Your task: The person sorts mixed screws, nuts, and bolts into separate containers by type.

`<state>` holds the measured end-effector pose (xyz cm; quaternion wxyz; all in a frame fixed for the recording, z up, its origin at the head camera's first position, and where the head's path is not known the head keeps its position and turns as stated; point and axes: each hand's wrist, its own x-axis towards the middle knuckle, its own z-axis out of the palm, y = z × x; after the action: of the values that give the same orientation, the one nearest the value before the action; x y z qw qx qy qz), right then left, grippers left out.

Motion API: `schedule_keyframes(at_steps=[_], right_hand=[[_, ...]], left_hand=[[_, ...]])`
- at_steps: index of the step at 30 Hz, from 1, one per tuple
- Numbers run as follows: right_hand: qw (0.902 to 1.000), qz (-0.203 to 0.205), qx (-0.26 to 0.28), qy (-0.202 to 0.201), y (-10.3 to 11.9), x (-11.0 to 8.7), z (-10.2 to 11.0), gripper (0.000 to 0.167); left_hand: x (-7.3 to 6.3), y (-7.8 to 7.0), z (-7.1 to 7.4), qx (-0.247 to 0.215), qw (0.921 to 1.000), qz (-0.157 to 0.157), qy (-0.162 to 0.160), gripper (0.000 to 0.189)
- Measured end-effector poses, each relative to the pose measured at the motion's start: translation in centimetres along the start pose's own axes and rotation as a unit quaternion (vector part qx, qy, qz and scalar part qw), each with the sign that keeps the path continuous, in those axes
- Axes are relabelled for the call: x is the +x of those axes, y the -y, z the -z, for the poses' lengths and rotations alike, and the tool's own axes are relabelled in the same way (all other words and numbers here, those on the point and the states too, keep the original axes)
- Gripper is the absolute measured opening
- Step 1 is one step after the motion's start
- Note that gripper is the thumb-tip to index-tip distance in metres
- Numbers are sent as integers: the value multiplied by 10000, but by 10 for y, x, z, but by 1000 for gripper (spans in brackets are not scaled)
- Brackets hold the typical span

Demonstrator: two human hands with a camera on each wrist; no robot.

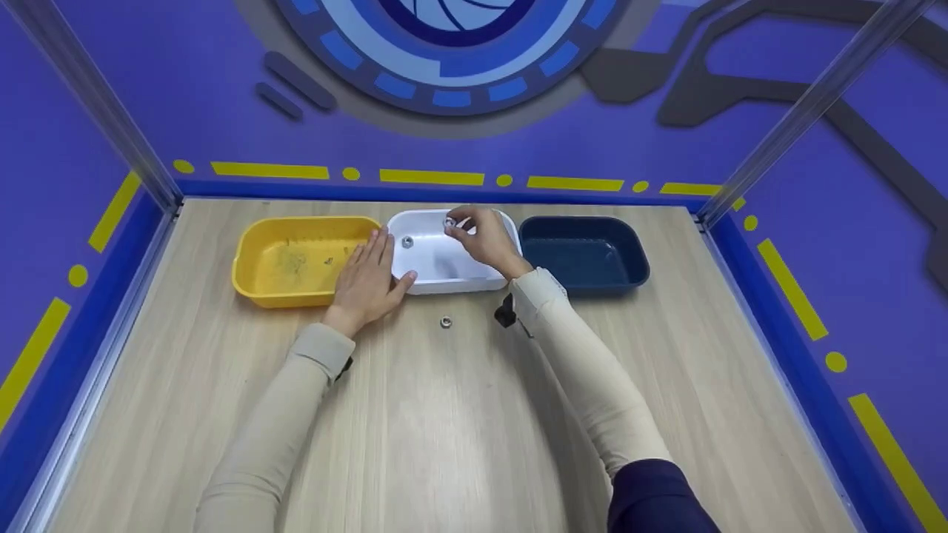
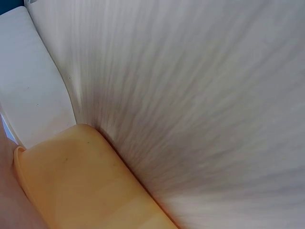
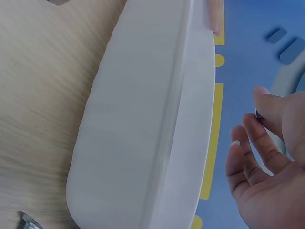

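Note:
My right hand [image 1: 483, 235] is over the white bin [image 1: 452, 286], pinching a small metal nut [image 1: 449, 222] between thumb and fingertips. In the right wrist view the nut is mostly hidden by the thumb. Another nut [image 1: 407, 242] lies inside the white bin towards its left side. My left hand [image 1: 366, 281] rests across the adjoining rims of the yellow bin [image 1: 281, 301] and the white bin, fingers straight, thumb at the white bin's front rim. A third nut [image 1: 446, 322] lies on the table in front of the white bin.
A dark blue bin [image 1: 592, 290] stands right of the white one, so the three bins form a row. Small dark marks or bits show on the yellow bin's floor. Behind the wooden table [image 1: 429, 444] rises a purple wall [image 1: 444, 148]; side panels flank it.

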<state>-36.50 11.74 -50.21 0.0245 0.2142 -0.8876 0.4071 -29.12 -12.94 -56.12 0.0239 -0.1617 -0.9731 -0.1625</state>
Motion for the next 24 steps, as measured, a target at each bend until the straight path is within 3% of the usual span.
schedule_keyframes(at_steps=[24], right_hand=[[9999, -6, -172, -9, 5, -3, 0, 25]], left_hand=[[0, -1, 1, 61, 10000, 34, 49, 89]])
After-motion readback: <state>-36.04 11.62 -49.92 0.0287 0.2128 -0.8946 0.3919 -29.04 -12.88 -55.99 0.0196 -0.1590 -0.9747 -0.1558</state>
